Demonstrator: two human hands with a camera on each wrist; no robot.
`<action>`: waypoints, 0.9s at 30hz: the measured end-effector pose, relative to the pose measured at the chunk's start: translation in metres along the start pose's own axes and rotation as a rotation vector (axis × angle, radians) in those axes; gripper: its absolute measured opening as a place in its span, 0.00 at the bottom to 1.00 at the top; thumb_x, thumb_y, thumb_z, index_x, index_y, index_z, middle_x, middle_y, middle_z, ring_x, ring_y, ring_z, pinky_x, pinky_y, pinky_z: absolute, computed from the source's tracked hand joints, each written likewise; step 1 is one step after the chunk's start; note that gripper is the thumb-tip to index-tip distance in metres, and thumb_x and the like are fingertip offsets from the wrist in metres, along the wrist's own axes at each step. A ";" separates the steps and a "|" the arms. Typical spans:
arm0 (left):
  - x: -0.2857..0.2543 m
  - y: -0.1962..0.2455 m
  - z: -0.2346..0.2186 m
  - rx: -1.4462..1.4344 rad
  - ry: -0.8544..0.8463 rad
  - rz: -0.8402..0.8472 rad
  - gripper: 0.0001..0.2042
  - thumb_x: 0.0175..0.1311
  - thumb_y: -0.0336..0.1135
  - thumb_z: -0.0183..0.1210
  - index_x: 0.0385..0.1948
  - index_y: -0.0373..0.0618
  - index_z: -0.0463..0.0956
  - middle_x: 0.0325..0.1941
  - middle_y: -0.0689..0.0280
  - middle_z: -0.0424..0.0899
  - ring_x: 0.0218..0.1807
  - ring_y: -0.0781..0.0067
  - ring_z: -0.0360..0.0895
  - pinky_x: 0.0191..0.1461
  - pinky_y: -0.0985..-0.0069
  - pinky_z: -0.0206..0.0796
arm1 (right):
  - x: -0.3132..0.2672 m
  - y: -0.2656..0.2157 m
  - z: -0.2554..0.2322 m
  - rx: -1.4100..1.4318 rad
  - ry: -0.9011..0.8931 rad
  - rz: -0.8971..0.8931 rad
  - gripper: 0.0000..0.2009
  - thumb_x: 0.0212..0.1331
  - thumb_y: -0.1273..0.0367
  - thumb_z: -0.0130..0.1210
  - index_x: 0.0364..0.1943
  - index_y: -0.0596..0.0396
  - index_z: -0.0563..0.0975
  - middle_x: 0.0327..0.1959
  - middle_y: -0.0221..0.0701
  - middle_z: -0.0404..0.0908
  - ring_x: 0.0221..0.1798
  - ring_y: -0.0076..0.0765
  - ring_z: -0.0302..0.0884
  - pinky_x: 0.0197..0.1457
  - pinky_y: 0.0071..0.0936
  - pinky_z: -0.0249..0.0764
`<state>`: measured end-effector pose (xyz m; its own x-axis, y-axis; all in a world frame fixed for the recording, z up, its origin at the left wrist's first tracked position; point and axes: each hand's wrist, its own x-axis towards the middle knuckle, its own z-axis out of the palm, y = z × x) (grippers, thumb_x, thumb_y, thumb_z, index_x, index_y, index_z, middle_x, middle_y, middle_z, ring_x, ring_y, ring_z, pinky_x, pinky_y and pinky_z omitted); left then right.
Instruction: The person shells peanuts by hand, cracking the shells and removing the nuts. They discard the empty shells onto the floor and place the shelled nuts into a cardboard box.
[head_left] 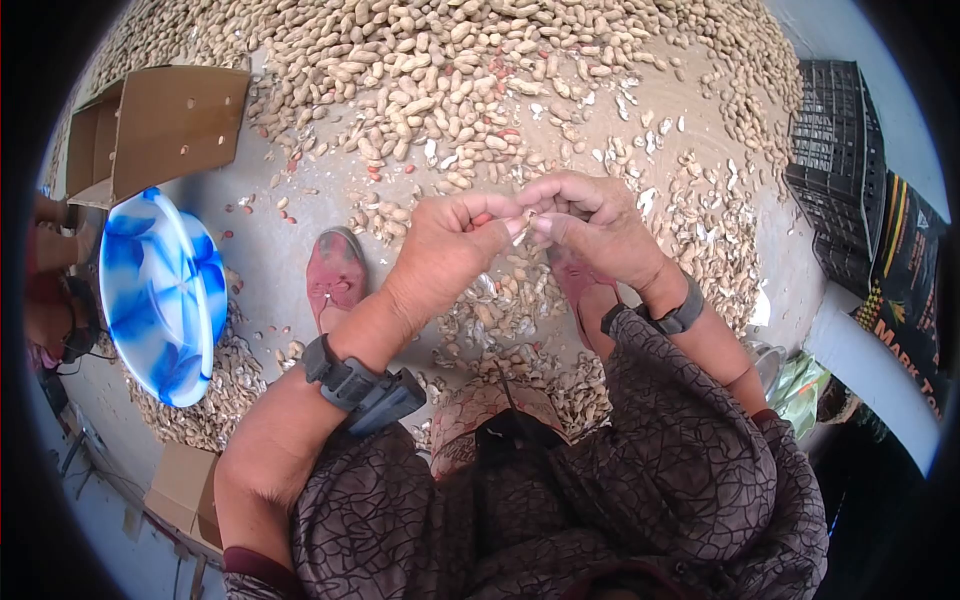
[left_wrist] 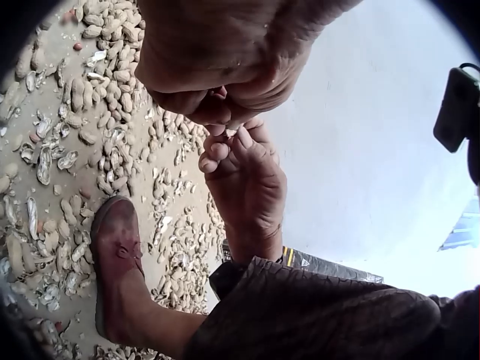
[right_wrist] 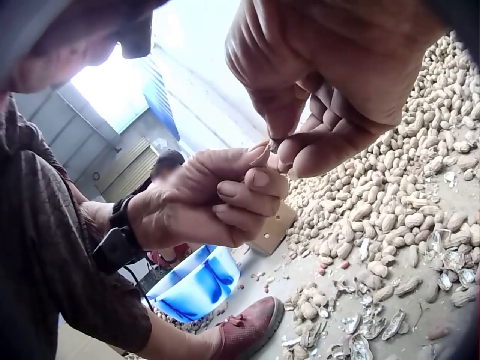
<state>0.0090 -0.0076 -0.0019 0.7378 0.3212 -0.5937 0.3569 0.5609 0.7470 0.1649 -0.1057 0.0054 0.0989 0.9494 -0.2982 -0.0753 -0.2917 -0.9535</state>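
Observation:
Both hands meet at the fingertips, above the floor between the shoes. My left hand (head_left: 440, 250) is curled, its thumb and forefinger pinching a small peanut shell (head_left: 526, 221). A reddish peanut kernel (head_left: 482, 219) shows in the curl of its fingers. From the other side my right hand (head_left: 600, 228) pinches the same shell between thumb and forefinger. The right wrist view shows a pale sliver of the shell (right_wrist: 261, 156) at the touching fingertips. Most of the shell is hidden by the fingers.
A big heap of unshelled peanuts (head_left: 430, 60) spreads ahead. Broken shells (head_left: 700, 220) litter the floor around the shoes (head_left: 336, 270). To the left stand a blue-and-white basin (head_left: 150, 300) and a cardboard box (head_left: 180, 130), with another person (head_left: 60, 270) beside them. Black crates (head_left: 835, 150) stand right.

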 end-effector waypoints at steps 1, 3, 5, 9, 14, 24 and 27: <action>0.000 -0.001 0.001 0.068 0.036 0.047 0.07 0.56 0.28 0.54 0.36 0.39 0.76 0.19 0.78 0.71 0.19 0.93 0.61 0.21 0.91 0.51 | 0.000 -0.002 0.002 0.049 0.015 0.072 0.09 0.50 0.76 0.52 0.37 0.59 0.74 0.30 0.27 0.77 0.30 0.16 0.72 0.34 0.14 0.69; 0.000 -0.002 0.003 0.137 0.072 0.096 0.07 0.55 0.27 0.54 0.35 0.39 0.76 0.19 0.78 0.71 0.19 0.93 0.60 0.21 0.91 0.51 | 0.001 0.002 0.003 0.117 0.020 0.094 0.08 0.50 0.75 0.53 0.37 0.59 0.74 0.29 0.28 0.77 0.29 0.16 0.72 0.32 0.14 0.70; -0.001 -0.002 0.004 0.242 0.103 0.159 0.05 0.55 0.27 0.54 0.32 0.39 0.76 0.18 0.79 0.70 0.20 0.94 0.59 0.21 0.91 0.50 | 0.001 0.006 0.003 0.182 0.029 0.113 0.08 0.50 0.75 0.53 0.36 0.59 0.73 0.29 0.28 0.77 0.29 0.16 0.72 0.31 0.14 0.70; 0.000 -0.006 0.004 0.340 0.117 0.152 0.03 0.56 0.28 0.53 0.28 0.40 0.74 0.18 0.78 0.69 0.20 0.93 0.58 0.20 0.91 0.50 | 0.003 0.007 0.004 0.183 0.074 0.175 0.05 0.49 0.74 0.54 0.31 0.60 0.74 0.26 0.29 0.77 0.27 0.17 0.73 0.28 0.15 0.71; 0.003 -0.015 0.001 0.233 0.083 0.073 0.05 0.58 0.32 0.53 0.26 0.41 0.72 0.18 0.75 0.70 0.18 0.91 0.62 0.19 0.90 0.54 | 0.003 -0.001 0.007 0.073 0.123 0.222 0.04 0.49 0.74 0.54 0.29 0.60 0.76 0.24 0.28 0.77 0.25 0.17 0.72 0.27 0.14 0.70; 0.003 -0.009 -0.011 0.020 -0.102 -0.040 0.09 0.57 0.39 0.56 0.24 0.45 0.72 0.17 0.74 0.71 0.16 0.90 0.61 0.18 0.90 0.51 | 0.002 0.009 0.011 -0.077 0.009 -0.045 0.05 0.53 0.74 0.51 0.32 0.61 0.77 0.28 0.27 0.77 0.29 0.16 0.71 0.32 0.14 0.68; 0.002 -0.005 -0.010 0.065 -0.104 -0.057 0.08 0.56 0.37 0.57 0.24 0.45 0.72 0.17 0.75 0.70 0.17 0.91 0.61 0.18 0.90 0.51 | 0.002 0.005 0.010 0.045 -0.009 0.063 0.05 0.54 0.74 0.50 0.31 0.61 0.77 0.27 0.27 0.77 0.28 0.16 0.71 0.32 0.14 0.69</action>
<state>0.0026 -0.0018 -0.0100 0.7693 0.2075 -0.6043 0.4342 0.5240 0.7327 0.1551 -0.1045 0.0004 0.0836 0.9302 -0.3574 -0.1253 -0.3460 -0.9298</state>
